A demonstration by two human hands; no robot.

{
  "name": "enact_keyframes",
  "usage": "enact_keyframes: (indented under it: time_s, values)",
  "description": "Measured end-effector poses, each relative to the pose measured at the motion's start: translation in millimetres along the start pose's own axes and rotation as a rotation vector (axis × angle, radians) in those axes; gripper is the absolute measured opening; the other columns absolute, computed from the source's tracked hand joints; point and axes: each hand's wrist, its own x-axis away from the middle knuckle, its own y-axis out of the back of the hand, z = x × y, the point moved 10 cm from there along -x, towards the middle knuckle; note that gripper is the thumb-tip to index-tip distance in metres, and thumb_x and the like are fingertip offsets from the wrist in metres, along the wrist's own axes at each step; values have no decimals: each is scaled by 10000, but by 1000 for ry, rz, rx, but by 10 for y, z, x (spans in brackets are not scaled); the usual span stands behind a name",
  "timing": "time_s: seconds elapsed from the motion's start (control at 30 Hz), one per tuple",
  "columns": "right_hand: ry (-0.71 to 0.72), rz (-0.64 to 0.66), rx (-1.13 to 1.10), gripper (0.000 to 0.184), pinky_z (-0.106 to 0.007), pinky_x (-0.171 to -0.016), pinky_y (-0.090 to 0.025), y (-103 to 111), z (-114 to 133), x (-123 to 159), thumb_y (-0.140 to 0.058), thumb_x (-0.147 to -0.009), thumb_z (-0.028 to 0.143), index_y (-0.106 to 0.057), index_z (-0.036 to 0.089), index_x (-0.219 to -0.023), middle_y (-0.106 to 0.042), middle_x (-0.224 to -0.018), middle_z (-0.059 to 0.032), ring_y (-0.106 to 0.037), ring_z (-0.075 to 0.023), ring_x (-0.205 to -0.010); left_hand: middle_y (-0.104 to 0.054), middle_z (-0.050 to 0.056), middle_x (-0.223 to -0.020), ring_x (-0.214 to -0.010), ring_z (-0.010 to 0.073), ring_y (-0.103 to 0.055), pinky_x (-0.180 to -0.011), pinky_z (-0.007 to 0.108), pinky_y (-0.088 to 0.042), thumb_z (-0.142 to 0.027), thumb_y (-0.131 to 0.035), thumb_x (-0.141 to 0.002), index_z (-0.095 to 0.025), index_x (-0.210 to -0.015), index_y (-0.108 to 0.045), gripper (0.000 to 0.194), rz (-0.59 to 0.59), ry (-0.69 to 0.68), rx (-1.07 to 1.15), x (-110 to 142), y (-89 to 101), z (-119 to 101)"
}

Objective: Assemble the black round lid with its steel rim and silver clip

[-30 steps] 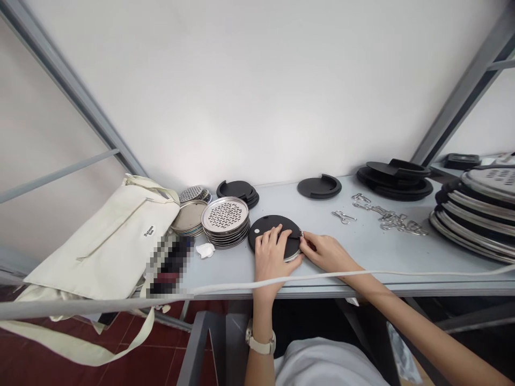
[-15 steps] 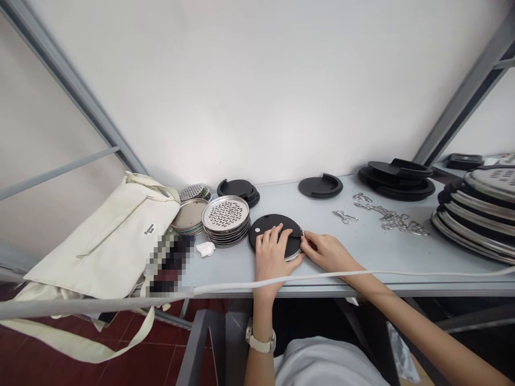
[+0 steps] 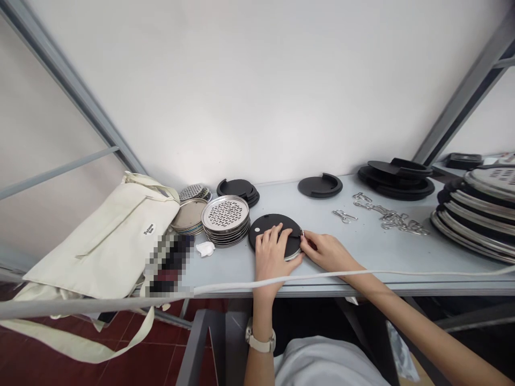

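A black round disc (image 3: 281,221) with a white dot and a silvery edge lies flat on the table near the front. My left hand (image 3: 272,257) holds it down, fingers across the top and thumb at its near right rim. At the disc's right rim, my right hand (image 3: 322,250) pinches a small shiny metal piece that looks like a wire clip (image 3: 302,234); most of it is hidden by the fingertips. Left of the disc stands a stack of round metal grater plates (image 3: 226,214). Loose wire clips (image 3: 396,221) lie to the right, one clip (image 3: 344,216) apart from them.
Black round holders (image 3: 319,186) rest along the wall, with more black holders (image 3: 396,179) stacked farther right. A tall stack of metal and black discs (image 3: 475,220) stands at the right. A cream bag (image 3: 108,241) leans at the left. A white cable (image 3: 225,288) crosses the front edge.
The view has shifted very slightly. Both hands keep their places on the disc and at its right rim; nothing else has visibly moved.
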Motion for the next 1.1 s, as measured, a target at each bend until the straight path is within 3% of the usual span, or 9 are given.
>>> enact_keyframes:
  time_s: [1.1]
  values:
    - [-4, 21, -5, 271, -236, -536, -276, -8, -11, 7, -350, -903, 322, -531, 198, -745, -618, -615, -19, -497, -125, -502, -489, 39, -1349, -1216, 241, -430, -1018, 420, -338, -418, -633, -812, -263, -1242, -498, 476, 9, 0, -23, 4, -1, -11]
